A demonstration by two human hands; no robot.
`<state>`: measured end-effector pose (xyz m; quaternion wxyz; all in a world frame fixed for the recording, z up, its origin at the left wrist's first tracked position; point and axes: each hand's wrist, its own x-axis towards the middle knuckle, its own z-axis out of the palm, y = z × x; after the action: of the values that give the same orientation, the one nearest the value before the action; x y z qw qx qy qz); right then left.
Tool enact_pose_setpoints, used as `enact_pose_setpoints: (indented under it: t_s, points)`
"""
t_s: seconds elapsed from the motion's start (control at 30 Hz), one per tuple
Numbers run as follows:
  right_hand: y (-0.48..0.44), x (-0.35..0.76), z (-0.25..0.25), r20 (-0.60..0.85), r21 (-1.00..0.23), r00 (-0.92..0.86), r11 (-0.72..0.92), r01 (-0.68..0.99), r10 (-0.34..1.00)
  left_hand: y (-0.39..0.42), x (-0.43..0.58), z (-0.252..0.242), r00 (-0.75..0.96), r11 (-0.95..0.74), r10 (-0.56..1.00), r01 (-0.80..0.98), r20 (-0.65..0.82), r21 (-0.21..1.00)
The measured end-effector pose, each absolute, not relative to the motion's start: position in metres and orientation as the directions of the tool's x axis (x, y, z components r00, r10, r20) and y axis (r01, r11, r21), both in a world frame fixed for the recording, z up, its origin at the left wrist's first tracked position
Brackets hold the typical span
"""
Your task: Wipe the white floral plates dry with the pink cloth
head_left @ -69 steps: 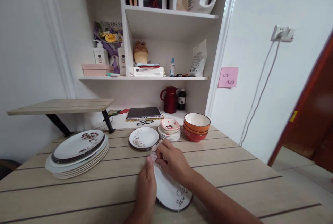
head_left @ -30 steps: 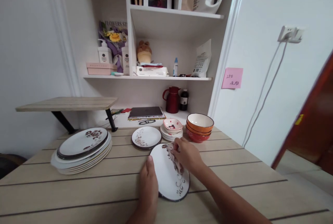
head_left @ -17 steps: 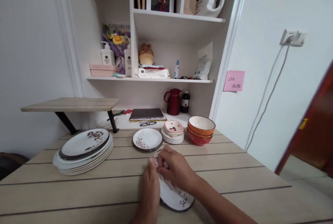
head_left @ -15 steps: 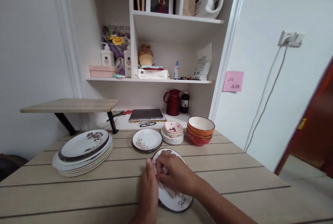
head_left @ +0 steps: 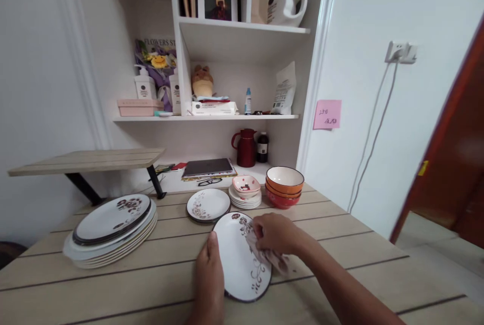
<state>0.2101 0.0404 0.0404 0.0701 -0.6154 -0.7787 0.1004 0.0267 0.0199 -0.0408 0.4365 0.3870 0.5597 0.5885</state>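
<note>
A white plate [head_left: 235, 259] with a dark rim and brown flowers is tilted up a little over the table. My left hand [head_left: 210, 269] grips its left edge, thumb along the rim and the other fingers hidden underneath. A crumpled, pale pinkish cloth [head_left: 270, 258] is bunched in my right hand [head_left: 275, 234], which presses it on the plate's right side over the flower pattern. Part of the cloth hangs past the plate's right edge.
Behind stand a small dark-rimmed plate stack [head_left: 208, 204], small saucers [head_left: 245, 201] topped by a patterned dish [head_left: 246, 185], and stacked orange and red bowls [head_left: 284, 184]. Larger stacked plates [head_left: 111, 221] lie left, near a raised wooden shelf [head_left: 91, 159]. Glasses [head_left: 209, 182] lie farther back.
My right hand has moved the cloth from the plate's middle to its right edge, uncovering the white centre. My left hand stays at the plate's left edge. The camera view has shifted slightly.
</note>
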Motion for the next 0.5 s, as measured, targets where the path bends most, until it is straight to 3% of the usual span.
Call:
enact_pose_setpoints:
  t_s: [0.1, 0.23, 0.5]
  points:
    - [0.046, 0.202, 0.034, 0.168, -0.278, -0.086, 0.131, 0.952, 0.982, 0.021, 0.027, -0.042, -0.302, -0.001, 0.953, -0.053, -0.015, 0.999]
    - [0.047, 0.185, 0.021, 0.31, -0.367, -0.042, 0.161, 0.916, 0.95, 0.018, 0.029, -0.04, -0.3, -0.004, 0.954, -0.016, -0.001, 1.0]
    - [0.033, 0.165, 0.018, 0.346, -0.502, -0.293, 0.44, 0.745, 0.891, 0.012, 0.032, -0.032, -0.202, 0.0, 0.979, -0.076, -0.015, 0.997]
